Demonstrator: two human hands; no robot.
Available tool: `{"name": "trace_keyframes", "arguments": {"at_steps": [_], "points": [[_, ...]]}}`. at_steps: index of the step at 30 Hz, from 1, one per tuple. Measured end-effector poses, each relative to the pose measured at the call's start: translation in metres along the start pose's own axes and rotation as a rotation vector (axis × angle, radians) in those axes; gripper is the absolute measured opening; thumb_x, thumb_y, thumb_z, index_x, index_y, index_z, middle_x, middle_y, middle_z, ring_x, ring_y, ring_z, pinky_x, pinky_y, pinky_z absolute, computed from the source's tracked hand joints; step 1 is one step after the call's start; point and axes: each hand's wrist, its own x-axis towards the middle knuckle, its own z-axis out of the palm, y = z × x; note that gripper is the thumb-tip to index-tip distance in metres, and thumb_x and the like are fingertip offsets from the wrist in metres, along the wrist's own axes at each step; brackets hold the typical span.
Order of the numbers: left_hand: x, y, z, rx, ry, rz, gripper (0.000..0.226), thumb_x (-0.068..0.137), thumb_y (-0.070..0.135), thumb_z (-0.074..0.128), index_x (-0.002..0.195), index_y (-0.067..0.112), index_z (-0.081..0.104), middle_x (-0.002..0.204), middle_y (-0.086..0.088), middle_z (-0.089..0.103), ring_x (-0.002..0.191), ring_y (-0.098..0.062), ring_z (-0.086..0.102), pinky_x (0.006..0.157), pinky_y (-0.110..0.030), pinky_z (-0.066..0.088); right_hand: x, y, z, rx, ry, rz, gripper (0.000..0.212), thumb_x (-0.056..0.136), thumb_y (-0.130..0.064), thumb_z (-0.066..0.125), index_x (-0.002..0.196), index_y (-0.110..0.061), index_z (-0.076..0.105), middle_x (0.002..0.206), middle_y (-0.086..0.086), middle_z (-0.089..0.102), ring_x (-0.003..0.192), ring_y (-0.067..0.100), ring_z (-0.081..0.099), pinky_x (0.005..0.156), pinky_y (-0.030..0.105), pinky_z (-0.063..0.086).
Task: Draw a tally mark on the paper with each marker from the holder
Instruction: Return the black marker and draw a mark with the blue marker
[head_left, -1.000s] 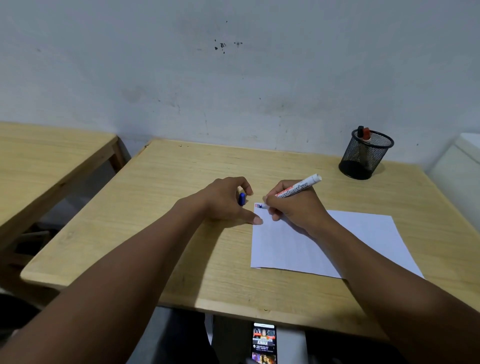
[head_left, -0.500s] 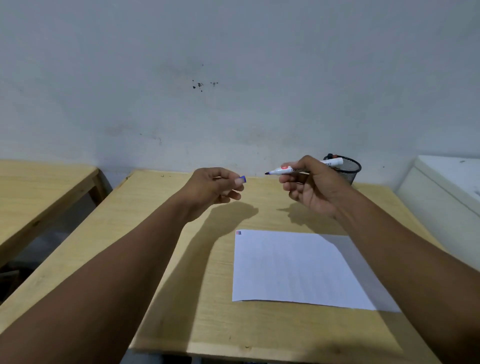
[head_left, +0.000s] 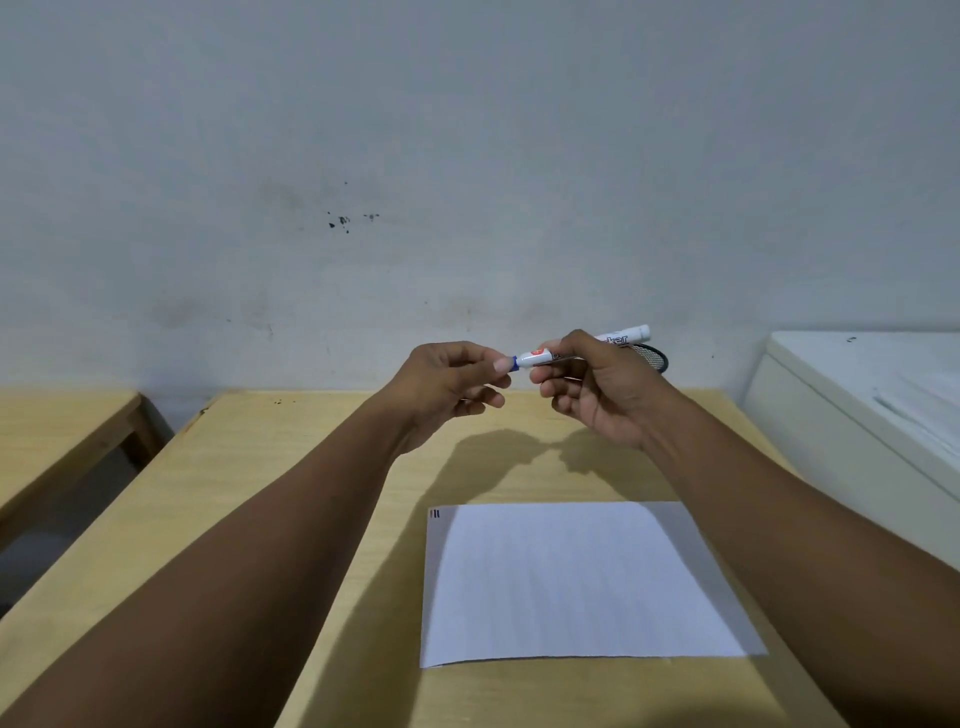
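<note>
Both hands are raised above the wooden table (head_left: 260, 519). My right hand (head_left: 597, 395) grips a white marker (head_left: 621, 336) by its barrel, lying nearly level. My left hand (head_left: 449, 384) pinches the blue cap (head_left: 514, 362), which sits on the marker's tip end. Below them a white sheet of paper (head_left: 576, 587) lies flat, with two short tally marks (head_left: 435, 514), one red and one dark, in its top left corner. The black mesh holder (head_left: 652, 356) stands behind my right hand, mostly hidden; its contents do not show.
A second wooden table (head_left: 57, 431) stands to the left across a narrow gap. A white cabinet or appliance (head_left: 857, 405) borders the table on the right. A grey wall runs right behind the table.
The hands rose from the paper, where the marker tip was at the top left corner. They then came together, and the blue cap now meets the marker's tip. The camera tilted upward.
</note>
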Motion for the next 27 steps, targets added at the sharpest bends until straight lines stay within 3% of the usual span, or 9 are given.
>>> {"name": "trace_keyframes", "arguments": {"at_steps": [7,12,18,22,27], "points": [[0.017,0.013,0.018,0.042,0.025,0.079,0.013,0.09,0.018,0.075,0.084,0.008,0.07,0.063,0.002,0.068,0.062,-0.018,0.068,0.068,-0.028,0.054,0.006,-0.004,-0.011,0.065,0.001,0.018,0.019,0.097,-0.028,0.065,0.09,-0.01,0.066,0.065,0.004,0.071,0.049,0.01,0.064,0.047,0.02,0.043],[0.037,0.026,0.027,0.201,0.153,0.199,0.016,0.09,0.02,0.077,0.083,0.009,0.068,0.071,-0.004,0.07,0.062,-0.019,0.07,0.064,-0.031,0.051,0.01,-0.038,-0.042,-0.339,0.046,0.162,0.054,0.082,-0.06,0.074,0.094,-0.008,0.066,0.068,0.009,0.071,0.048,0.015,0.064,0.041,0.02,0.039],[0.071,0.04,0.055,0.543,0.286,0.342,0.017,0.089,0.024,0.075,0.086,0.007,0.072,0.077,-0.008,0.075,0.065,-0.018,0.072,0.051,-0.019,0.048,0.012,-0.076,-0.087,-0.709,0.211,0.09,0.041,0.093,-0.037,0.071,0.112,-0.001,0.066,0.077,0.012,0.073,0.054,0.018,0.064,0.046,0.024,0.038],[0.096,0.034,0.081,0.739,0.239,0.417,0.016,0.087,0.027,0.076,0.084,0.012,0.072,0.075,-0.006,0.074,0.079,-0.027,0.071,0.071,-0.042,0.058,0.017,-0.081,-0.107,-0.803,0.28,0.029,0.032,0.093,-0.029,0.071,0.106,0.0,0.068,0.084,0.019,0.077,0.057,0.024,0.068,0.049,0.027,0.042],[0.116,0.02,0.104,0.867,0.165,0.396,0.016,0.085,0.033,0.076,0.088,0.017,0.072,0.072,0.004,0.067,0.084,-0.024,0.064,0.075,-0.037,0.055,0.022,-0.071,-0.119,-0.853,0.241,0.018,0.026,0.094,-0.027,0.07,0.102,-0.003,0.067,0.083,0.018,0.076,0.055,0.022,0.069,0.049,0.026,0.041]]}}
